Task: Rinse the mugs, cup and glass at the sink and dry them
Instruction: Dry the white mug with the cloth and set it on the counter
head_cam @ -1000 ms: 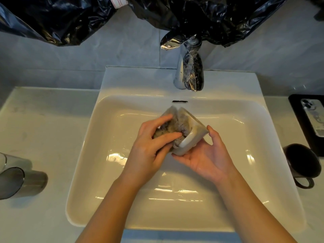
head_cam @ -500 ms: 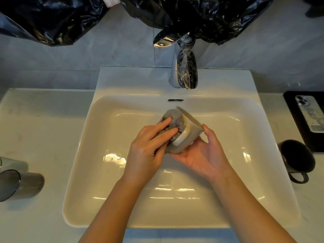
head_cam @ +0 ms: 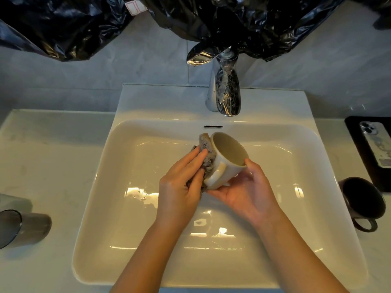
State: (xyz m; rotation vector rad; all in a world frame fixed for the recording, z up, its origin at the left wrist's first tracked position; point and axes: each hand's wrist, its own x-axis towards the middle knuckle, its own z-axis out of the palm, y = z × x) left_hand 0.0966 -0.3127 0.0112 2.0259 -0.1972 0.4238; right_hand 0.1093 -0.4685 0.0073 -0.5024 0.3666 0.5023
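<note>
Head view: left hand [head_cam: 179, 187] on cloth [head_cam: 206, 150], right hand [head_cam: 247, 193] under tilted mug [head_cam: 227, 169]

Cloth [head_cam: 206, 154]: lower part covered by the left hand [head_cam: 182, 187], far side masked by the pale mug [head_cam: 227, 159]. Mug base: hidden in the right hand [head_cam: 247, 193]. Glass [head_cam: 25, 227]: cropped by the left edge. The clear item [head_cam: 8, 199] behind it is mostly cut off and cannot be identified. Phone [head_cam: 378, 144] and black tray [head_cam: 355, 132]: cut at the right edge. Tap [head_cam: 224, 92]: top draped by black plastic sheet [head_cam: 74, 28]. Label [head_cam: 135, 7] — print too small to be read.
</note>
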